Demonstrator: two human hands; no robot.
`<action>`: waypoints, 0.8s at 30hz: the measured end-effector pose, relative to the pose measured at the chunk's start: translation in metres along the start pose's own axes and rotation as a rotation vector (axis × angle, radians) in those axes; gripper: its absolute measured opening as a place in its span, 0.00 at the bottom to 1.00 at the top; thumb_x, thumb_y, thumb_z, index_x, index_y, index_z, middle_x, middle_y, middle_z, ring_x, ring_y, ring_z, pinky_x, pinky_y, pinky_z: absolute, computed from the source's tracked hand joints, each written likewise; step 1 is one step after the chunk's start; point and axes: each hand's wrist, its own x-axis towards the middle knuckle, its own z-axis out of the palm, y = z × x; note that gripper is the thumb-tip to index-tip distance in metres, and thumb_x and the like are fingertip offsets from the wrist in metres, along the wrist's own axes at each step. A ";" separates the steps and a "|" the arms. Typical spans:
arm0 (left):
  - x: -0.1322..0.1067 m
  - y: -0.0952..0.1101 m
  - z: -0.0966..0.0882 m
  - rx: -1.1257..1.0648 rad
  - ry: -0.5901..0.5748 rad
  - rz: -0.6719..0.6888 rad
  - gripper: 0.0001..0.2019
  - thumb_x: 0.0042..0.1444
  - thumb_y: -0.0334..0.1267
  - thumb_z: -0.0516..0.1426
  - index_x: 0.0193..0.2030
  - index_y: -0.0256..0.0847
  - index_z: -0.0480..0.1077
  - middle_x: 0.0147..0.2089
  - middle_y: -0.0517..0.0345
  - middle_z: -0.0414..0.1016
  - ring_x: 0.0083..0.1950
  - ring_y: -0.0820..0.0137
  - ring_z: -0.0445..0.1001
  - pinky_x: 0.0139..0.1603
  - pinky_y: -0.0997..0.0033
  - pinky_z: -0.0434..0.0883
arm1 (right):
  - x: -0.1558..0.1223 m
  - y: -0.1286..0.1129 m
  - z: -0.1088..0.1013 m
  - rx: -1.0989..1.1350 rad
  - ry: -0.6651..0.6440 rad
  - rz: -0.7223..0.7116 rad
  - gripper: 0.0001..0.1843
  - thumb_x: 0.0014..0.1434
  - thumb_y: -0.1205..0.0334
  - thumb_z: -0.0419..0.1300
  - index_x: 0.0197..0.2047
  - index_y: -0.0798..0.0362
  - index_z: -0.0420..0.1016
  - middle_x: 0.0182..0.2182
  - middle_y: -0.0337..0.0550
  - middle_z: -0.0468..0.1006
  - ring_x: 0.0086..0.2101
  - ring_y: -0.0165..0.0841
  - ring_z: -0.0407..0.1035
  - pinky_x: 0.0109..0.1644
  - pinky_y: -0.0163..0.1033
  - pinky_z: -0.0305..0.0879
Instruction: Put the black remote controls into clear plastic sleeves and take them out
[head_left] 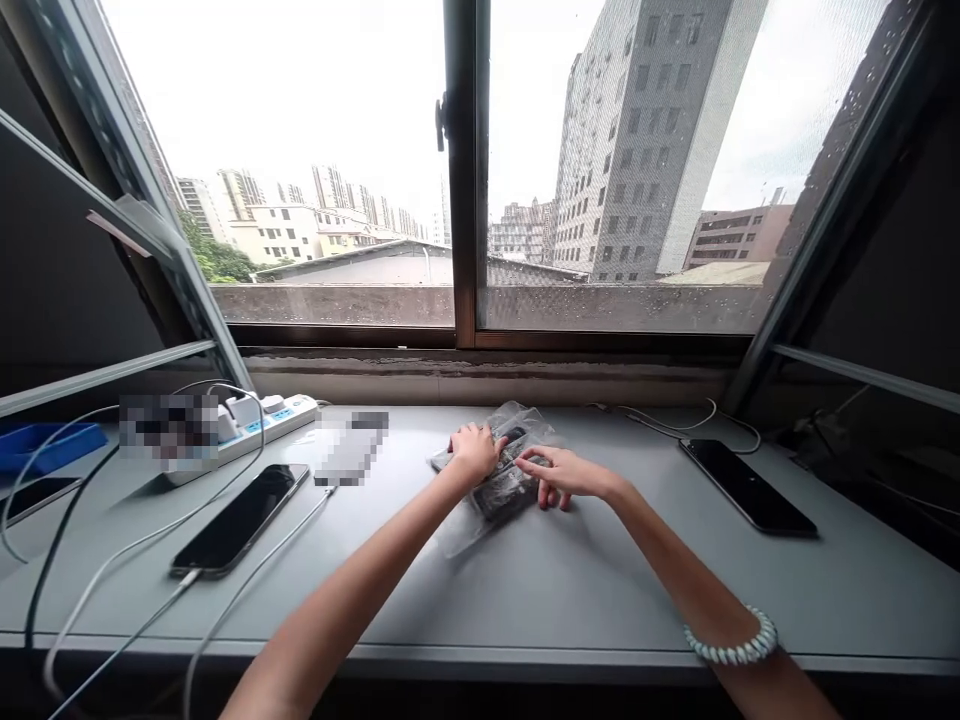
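Note:
A clear, crinkled plastic bag lies on the table in front of me, with something dark and flat inside that I cannot make out. My left hand is on the bag's left part, fingers bent over it and thumb reaching right; it grips the bag there. At the bag's right side is my right hand. Its index finger and thumb stretch left over the plastic, while the other fingers hang down apart, holding nothing that I can see. A pale coiled band circles my right wrist.
Left on the grey table lie a black phone on a cable, a pixelated item, a white power strip and a blue tray. Another black phone lies right. Metal frames and a window stand behind.

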 end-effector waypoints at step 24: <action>-0.015 -0.027 0.022 -0.220 -0.021 0.459 0.32 0.55 0.63 0.40 0.65 0.56 0.48 0.70 0.57 0.38 0.69 0.51 0.32 0.61 0.36 0.33 | 0.022 0.037 -0.020 -0.240 0.592 0.014 0.19 0.50 0.53 0.60 0.41 0.56 0.76 0.37 0.48 0.77 0.42 0.40 0.70 0.44 0.39 0.65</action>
